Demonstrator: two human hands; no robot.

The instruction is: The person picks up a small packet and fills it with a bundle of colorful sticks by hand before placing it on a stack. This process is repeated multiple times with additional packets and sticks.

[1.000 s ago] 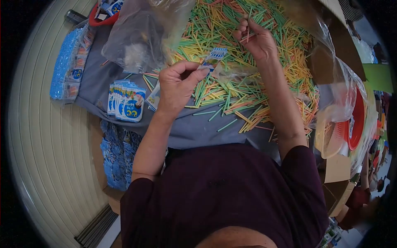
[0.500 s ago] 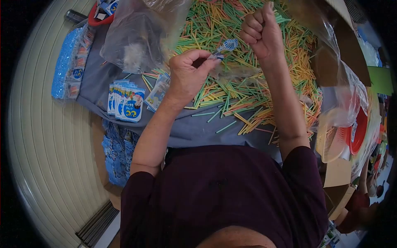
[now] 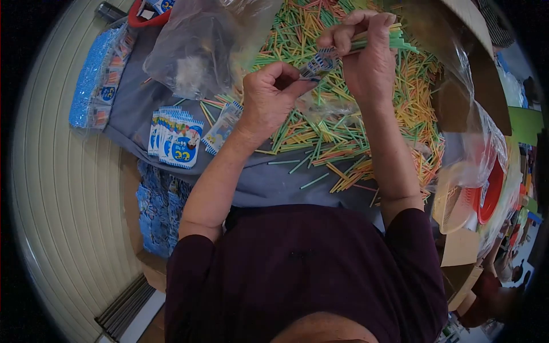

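My left hand [image 3: 269, 103] pinches a small blue-and-white packet [image 3: 321, 62] between thumb and fingers. The packet's far end reaches toward my right hand [image 3: 370, 66]. Held in that right hand is a small bunch of thin green and yellow sticks [image 3: 402, 41], their ends poking out past the thumb. Below both hands spreads a large heap of coloured sticks [image 3: 320, 134], green, yellow, orange and pink. Beside my left wrist lies a partly clear packet [image 3: 224, 127]. Further left, a fanned stack of blue-and-white packets [image 3: 178, 143] rests on the grey cloth [image 3: 257, 183].
A clear plastic bag [image 3: 191, 51] lies beyond the stack. At far left is a blue bundle of packets [image 3: 100, 80], near a red basket [image 3: 150, 22]. A box of blue wrappers [image 3: 160, 211] stands below. On the right are a cardboard flap [image 3: 472, 86] and a red basket [image 3: 490, 191].
My right hand has turned and opened its fist somewhat, showing the sticks in it. My left hand has shifted slightly right with the packet, bringing it close to the right fingers.
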